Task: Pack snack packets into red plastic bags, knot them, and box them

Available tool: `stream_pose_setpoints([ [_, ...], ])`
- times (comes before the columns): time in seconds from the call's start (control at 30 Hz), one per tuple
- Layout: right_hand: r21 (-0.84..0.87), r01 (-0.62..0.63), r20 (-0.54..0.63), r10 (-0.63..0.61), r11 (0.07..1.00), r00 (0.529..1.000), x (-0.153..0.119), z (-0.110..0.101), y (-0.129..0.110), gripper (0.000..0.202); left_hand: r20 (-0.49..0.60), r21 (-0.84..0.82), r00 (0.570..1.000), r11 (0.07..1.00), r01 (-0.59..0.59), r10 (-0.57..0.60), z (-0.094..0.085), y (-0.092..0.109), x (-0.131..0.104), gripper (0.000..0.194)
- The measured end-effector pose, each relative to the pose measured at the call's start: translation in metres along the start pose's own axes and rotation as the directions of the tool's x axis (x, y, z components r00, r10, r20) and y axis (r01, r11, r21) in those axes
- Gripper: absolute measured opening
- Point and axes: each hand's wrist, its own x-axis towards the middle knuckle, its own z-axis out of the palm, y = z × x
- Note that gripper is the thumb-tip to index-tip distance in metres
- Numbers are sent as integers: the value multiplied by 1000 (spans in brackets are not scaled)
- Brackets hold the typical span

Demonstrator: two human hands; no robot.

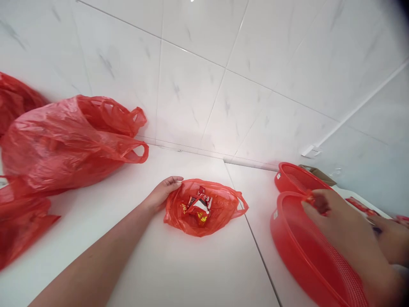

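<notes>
Small red bag [225, 209] sits on the white table [191, 268], its mouth open toward the camera, with a few shiny wrapped snacks [201, 207] inside. Its right handle reaches over the seam between two table tops. To its right, well apart, stand two red baskets: the near basket [284, 243], whose rim lies between the bag and the right hand [341, 230], and the back basket [286, 181] close to the tiled wall [198, 85]. On the left a large red bag [64, 145] lies slumped, handles toward the right, with more red bags behind it and nearer the camera. Another person's hand [390, 236] shows past the right hand, partly hidden by it.

The small bag's long axis runs left to right, dipping slightly toward the camera at the right; the handle loop points at the baskets. The left hand [162, 192] holds the left edge, thumb and forefinger close together. The right hand, blurred, is over the near basket, fingers closed around a small red packet [316, 202].
</notes>
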Motion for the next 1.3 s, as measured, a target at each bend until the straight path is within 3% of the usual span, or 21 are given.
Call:
stream_pose_setpoints([
  [0.07,13,-43,-25,43,999,999,-10,-7,-38,18,4,-6,1000,1000,-2,2,-1,-1,1,37],
  [0.13,157,75,-59,-66,985,996,-24,-1,-75,21,4,-8,1000,1000,-7,7,-1,-1,1,37],
  [0.17,251,199,-1,-206,947,979,-31,8,-92,23,3,-8,1000,1000,-9,9,-2,-1,1,37],
  [0.23,365,281,131,-348,887,928,-42,35,-118,22,1,-10,1000,1000,-10,10,-2,-2,1,36],
  [0.33,379,183,392,-336,907,856,-47,83,-142,19,3,-16,1000,1000,-9,9,-2,-2,0,36],
  [0.4,359,133,450,-296,924,842,-43,107,-150,16,11,-23,1000,1000,-16,16,-3,-2,0,36],
  [0.63,371,60,391,-214,927,895,-38,151,-149,15,19,-25,1000,1000,11,-11,-3,0,4,37],
  [0.8,400,6,398,-180,916,900,-50,172,-134,25,8,-9,1000,1000,24,-24,-3,0,5,34],
  [1.03,391,14,398,-182,920,899,-47,177,-117,29,-7,46,999,998,52,-52,0,1,4,33],
  [1.3,450,-88,420,-124,889,899,-46,178,-111,30,-32,59,998,997,57,-55,5,3,2,34],
])
